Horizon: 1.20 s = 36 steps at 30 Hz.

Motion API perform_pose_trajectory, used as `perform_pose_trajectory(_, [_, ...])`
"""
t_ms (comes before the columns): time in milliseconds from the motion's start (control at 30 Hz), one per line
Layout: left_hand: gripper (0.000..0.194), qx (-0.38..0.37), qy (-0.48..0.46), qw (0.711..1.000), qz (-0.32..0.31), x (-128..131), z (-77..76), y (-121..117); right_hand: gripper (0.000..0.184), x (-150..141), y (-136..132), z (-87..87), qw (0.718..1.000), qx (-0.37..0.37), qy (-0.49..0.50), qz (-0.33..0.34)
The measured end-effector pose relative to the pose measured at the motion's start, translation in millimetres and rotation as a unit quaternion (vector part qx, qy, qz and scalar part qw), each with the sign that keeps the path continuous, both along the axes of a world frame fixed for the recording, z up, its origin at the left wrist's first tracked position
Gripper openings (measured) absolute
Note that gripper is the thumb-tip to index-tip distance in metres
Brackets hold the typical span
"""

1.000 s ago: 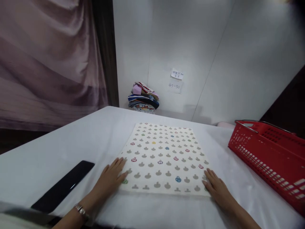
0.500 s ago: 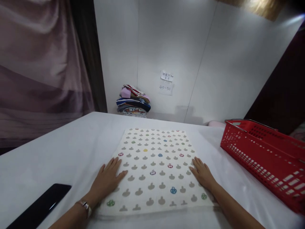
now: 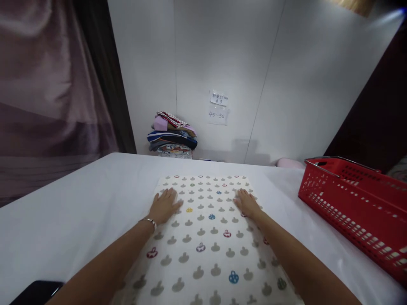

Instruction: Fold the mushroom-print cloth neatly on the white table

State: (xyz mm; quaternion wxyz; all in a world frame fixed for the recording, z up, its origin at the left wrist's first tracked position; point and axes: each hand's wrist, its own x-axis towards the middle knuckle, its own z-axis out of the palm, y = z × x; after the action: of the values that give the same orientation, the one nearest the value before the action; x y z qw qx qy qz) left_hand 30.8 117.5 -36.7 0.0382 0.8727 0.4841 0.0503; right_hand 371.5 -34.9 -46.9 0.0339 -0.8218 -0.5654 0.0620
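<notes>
A cream folded cloth printed with grey and coloured mushroom shapes lies flat on the white table. My left hand rests flat on its far left part, fingers spread, with a bracelet on the wrist. My right hand lies flat on its far right part, fingers stretched out. Both forearms reach over the cloth. Neither hand holds anything.
A red plastic basket stands at the table's right side. A pile of folded clothes sits at the back against the white wall, beside paper notes. A dark flat object lies at the near left edge. A curtain hangs left.
Both hands slid away from me along the cloth, from its near corners to its far part. The view moved forward over the table.
</notes>
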Motion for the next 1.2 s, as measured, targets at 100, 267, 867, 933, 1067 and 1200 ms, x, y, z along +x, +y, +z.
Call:
perform_pose_trajectory(100, [0.073, 0.0, -0.021, 0.999, 0.039, -6.5, -15.3, 19.0, 0.065, 21.0, 8.6, -13.8, 0.999, 0.0, -0.014, -0.049])
perform_pose_trajectory(267, [0.051, 0.014, -0.018, 1.0, 0.005, -8.5, -17.3, 36.7, 0.065, 37.1, 18.7, -22.3, 0.999, 0.019, -0.018, -0.032])
perform_pose_trajectory(867, [0.059, -0.017, -0.015, 1.0, 0.008, 58.7, -16.1, 112.4, 0.055, 70.2, 106.7, -21.5, 0.999, 0.028, -0.024, -0.017])
perform_pose_trajectory(933, [0.053, 0.002, -0.007, 1.0, 0.013, 52.7, -10.2, 120.5, 0.051, 76.7, 110.2, -16.1, 0.998, 0.033, -0.044, -0.027])
perform_pose_trajectory(1067, [0.047, 0.018, 0.022, 0.999, 0.034, 40.7, 1.9, 145.7, 0.045, 94.0, 121.2, -3.2, 0.998, 0.011, -0.058, -0.036])
perform_pose_trajectory(1200, [0.045, -0.001, 0.043, 0.999, 0.027, 35.5, 7.3, 167.8, 0.039, 108.4, 131.2, 4.2, 0.998, -0.006, -0.056, -0.035])
